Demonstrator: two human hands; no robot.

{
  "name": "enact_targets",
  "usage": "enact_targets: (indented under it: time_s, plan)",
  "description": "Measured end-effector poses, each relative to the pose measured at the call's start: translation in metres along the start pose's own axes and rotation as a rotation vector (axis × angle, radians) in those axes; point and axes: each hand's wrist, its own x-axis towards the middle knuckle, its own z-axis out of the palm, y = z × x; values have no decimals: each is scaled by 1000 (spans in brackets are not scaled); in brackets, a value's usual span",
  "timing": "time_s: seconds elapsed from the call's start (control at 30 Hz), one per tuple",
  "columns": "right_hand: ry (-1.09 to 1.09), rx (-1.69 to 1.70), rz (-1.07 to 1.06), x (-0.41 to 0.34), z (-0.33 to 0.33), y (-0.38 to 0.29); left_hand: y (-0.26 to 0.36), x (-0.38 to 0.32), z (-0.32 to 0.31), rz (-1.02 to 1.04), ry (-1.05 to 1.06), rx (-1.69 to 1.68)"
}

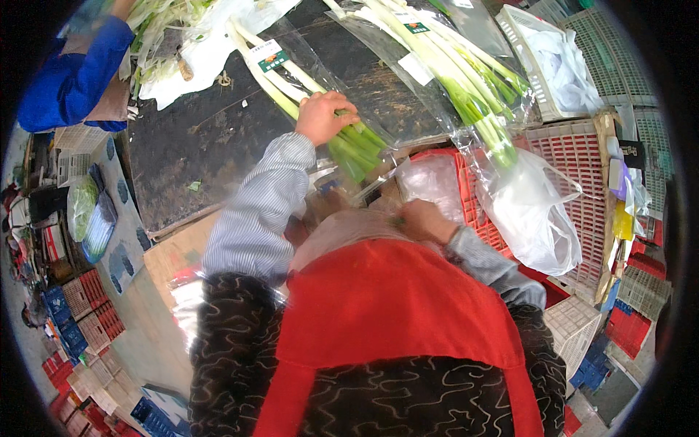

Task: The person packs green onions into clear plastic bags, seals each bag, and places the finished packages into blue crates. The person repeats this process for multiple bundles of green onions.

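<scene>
My left hand (326, 116) grips a clear plastic bag of large green onions (352, 153) near its leafy end. The white stalks stretch away across a dark, worn tabletop (191, 142), and the bag bears a green and white label (269, 54). Close to the front of my red apron (398, 300) is my right hand (428, 221), its fingers curled and blurred. A small bit of green shows by its fingertips; whether it holds that is unclear. To the right lie more bagged green onions (458, 90), their leafy ends reaching past the table edge.
Onion trimmings (169, 33) cover a white sheet at the far left, beside another person's blue sleeve (82, 82). A white plastic bag (538, 218) hangs by a red crate (480, 205) at right. A white crate (551, 60) holds pale plastic. Stacked crates (90, 306) stand left.
</scene>
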Motion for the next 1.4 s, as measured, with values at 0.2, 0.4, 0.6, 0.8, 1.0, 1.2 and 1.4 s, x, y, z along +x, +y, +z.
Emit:
enact_targets:
  time_s: [0.2, 0.4, 0.6, 0.8, 1.0, 1.2, 1.4]
  plan:
    - [551, 1058, -335, -10, -141, 39, 19, -24, -14, -136, 278, -285]
    - [668, 441, -143, 38, -88, 30, 62, -122, 14, -804, 517, -733]
    - [891, 435, -9, 52, -47, 81, 89, -127, 41, -1087, 106, -1192]
    - [693, -30, 6, 17, -53, 106, 77, -121, 45, -932, 110, -1371]
    - [608, 349, -57, 34, -70, 28, 74, -134, 29, -1059, 150, -1713]
    - [781, 406, -169, 70, -43, 3, 91, -122, 20, -853, 205, -1654]
    - [632, 355, -17, 66, 1, 8, 96, -137, 27, -1153, 190, -1482]
